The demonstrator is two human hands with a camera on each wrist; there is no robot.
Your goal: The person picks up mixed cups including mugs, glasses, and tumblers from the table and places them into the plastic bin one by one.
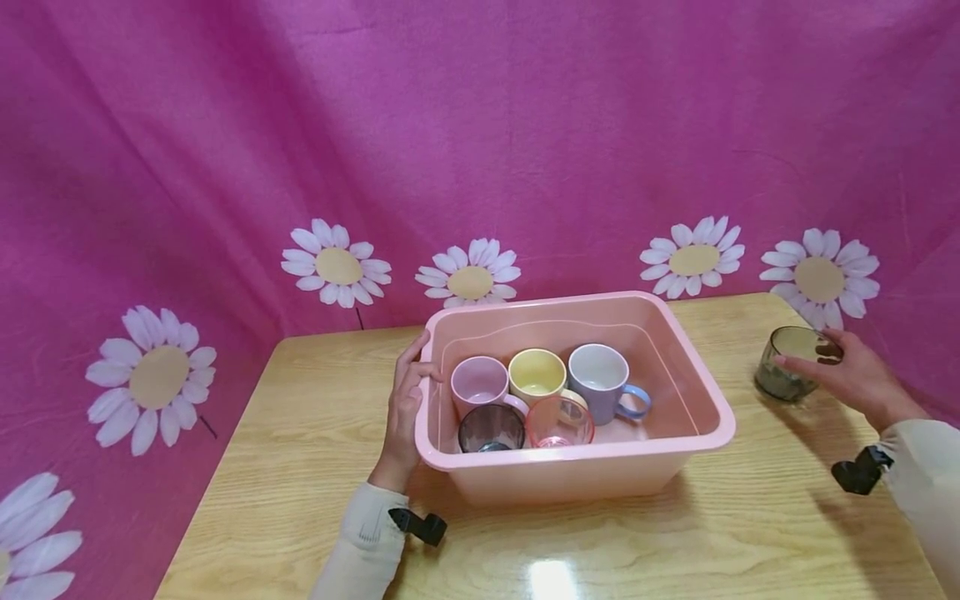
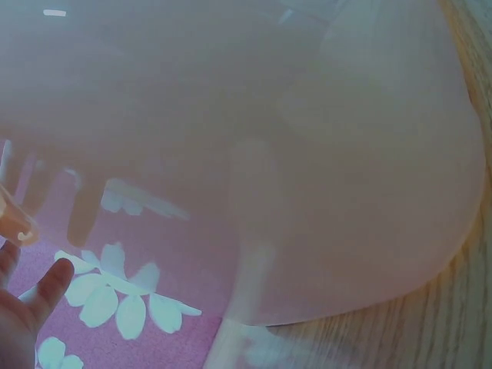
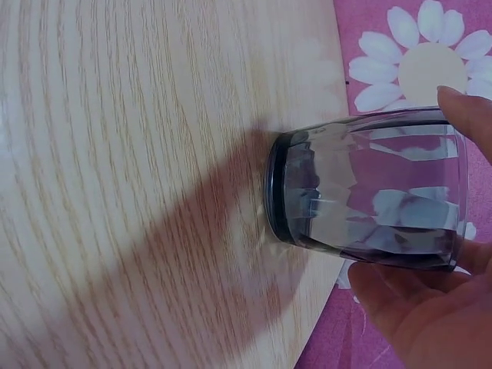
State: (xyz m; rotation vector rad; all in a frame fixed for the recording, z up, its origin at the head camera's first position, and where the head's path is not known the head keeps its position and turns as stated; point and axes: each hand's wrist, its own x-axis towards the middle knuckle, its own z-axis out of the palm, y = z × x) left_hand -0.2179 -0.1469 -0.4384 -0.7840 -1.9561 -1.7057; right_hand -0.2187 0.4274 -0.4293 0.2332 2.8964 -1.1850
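Observation:
On the right side of the table, my right hand (image 1: 862, 375) grips a smoky grey glass (image 1: 797, 363) by its upper part, thumb on one side and fingers on the other. The right wrist view shows the faceted glass (image 3: 369, 188) close up; whether its base touches the wood I cannot tell. My left hand (image 1: 405, 408) holds the left rim of a pink plastic tub (image 1: 570, 475), with fingertips over the edge. Inside stand a pink mug (image 1: 478, 379), a yellow mug (image 1: 537, 372), a lilac mug (image 1: 596, 379), a dark glass (image 1: 491, 429) and a pinkish clear glass (image 1: 558, 425).
A light wooden table (image 1: 322, 417) carries the tub near its middle. Behind it hangs a magenta cloth (image 1: 525, 150) printed with white daisies. The table's right edge lies close to the grey glass.

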